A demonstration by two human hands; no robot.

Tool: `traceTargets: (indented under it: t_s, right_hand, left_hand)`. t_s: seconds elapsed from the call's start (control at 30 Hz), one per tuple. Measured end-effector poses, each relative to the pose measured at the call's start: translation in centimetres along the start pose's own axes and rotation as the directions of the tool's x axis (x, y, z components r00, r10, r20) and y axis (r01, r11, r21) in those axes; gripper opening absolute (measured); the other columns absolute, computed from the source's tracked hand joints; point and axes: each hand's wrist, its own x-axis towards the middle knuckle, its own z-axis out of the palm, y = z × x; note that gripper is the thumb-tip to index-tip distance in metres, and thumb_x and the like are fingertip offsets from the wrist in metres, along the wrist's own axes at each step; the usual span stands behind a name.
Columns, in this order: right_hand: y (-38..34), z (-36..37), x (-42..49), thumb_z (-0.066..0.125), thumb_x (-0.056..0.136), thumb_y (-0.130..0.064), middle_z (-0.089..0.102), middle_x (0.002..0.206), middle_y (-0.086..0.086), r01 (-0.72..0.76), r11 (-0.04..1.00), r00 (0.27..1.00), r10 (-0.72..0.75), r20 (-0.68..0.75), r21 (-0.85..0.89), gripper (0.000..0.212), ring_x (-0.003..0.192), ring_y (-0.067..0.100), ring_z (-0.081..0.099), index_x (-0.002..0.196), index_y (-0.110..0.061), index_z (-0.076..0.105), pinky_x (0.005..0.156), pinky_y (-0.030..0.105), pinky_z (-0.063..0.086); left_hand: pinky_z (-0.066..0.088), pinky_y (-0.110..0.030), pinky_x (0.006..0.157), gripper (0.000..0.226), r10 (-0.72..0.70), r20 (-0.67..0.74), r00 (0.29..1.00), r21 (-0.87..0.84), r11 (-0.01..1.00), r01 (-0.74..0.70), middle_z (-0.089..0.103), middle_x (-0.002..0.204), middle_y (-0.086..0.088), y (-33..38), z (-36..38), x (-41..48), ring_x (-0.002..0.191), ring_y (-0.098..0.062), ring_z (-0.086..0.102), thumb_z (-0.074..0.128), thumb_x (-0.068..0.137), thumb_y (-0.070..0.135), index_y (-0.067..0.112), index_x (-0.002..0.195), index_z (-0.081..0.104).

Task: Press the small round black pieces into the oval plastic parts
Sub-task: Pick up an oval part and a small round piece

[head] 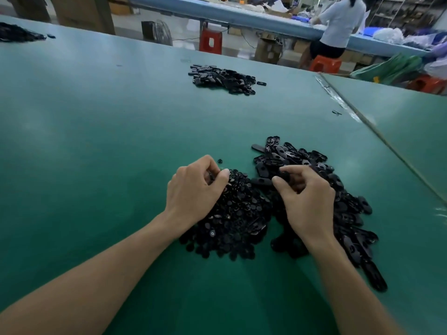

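Note:
A heap of small round black pieces (232, 221) lies on the green table in front of me. To its right spreads a heap of black oval plastic parts (343, 204). My left hand (193, 189) rests on the far left edge of the round-piece heap, its fingers curled and pinching small black pieces at the fingertips. My right hand (307, 199) lies over the oval heap, thumb and forefinger pinching a black oval part (284, 176). One loose round piece (219, 161) sits just beyond my left hand.
A further pile of black parts (225, 79) lies farther back on the green table (96, 131). Another dark pile (19, 32) sits at the far left corner. A table seam (377, 136) runs along the right. A person sits on an orange stool (325, 64) at another bench.

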Motion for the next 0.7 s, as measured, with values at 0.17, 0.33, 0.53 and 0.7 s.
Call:
traceTargets:
  t_s: [0.17,0.33,0.53,0.7]
  right_hand:
    - [-1.4,2.7,-0.7,0.077,0.087,-0.014,0.075,0.079,-0.004,-0.159,0.909,0.984,0.113,0.139,0.385,0.015,0.073,0.012,0.073,0.093,-0.027,0.073,0.072,0.024,0.057]
    - [-1.2,3.2,-1.7,0.069,0.092,-0.005,0.076,0.084,-0.003,-0.132,0.86,0.976,0.026,0.216,0.493,0.019,0.071,0.01,0.071,0.096,-0.022,0.073,0.069,0.019,0.055]
    - [-1.1,3.0,-1.5,0.063,0.097,-0.01,0.074,0.081,-0.008,-0.008,0.927,0.97,-0.084,0.228,0.375,0.021,0.074,0.013,0.071,0.105,-0.028,0.073,0.069,0.018,0.054]
    - [-0.4,2.6,-1.7,0.068,0.095,-0.019,0.065,0.088,-0.015,0.192,0.981,0.969,-0.186,0.162,-0.018,0.023,0.082,0.005,0.06,0.118,-0.019,0.072,0.079,0.025,0.053]
  left_hand:
    - [0.041,-0.025,0.055,0.032,0.124,-0.042,0.991,-0.011,0.992,-0.124,0.055,0.057,0.017,0.7,-0.5,-0.5,0.058,-0.003,0.054,0.055,0.084,0.062,0.032,0.074,0.061]
    - [0.054,-0.033,0.059,0.028,0.377,-0.002,0.926,0.025,0.926,-0.377,0.067,0.082,0.021,1.0,-0.6,-1.0,0.077,-0.003,0.054,0.06,0.09,0.053,0.034,0.105,0.074]
    - [0.057,-0.038,0.068,0.023,0.329,0.05,0.943,-0.101,0.941,-0.322,0.055,0.08,0.039,0.6,-0.4,-0.4,0.085,-0.002,0.06,0.065,0.087,0.05,0.037,0.106,0.072]
    - [0.05,-0.019,0.071,0.017,0.225,-0.001,0.974,-0.161,0.962,-0.222,0.067,0.09,0.019,0.2,-0.1,0.0,0.082,-0.004,0.063,0.067,0.093,0.03,0.027,0.107,0.076]
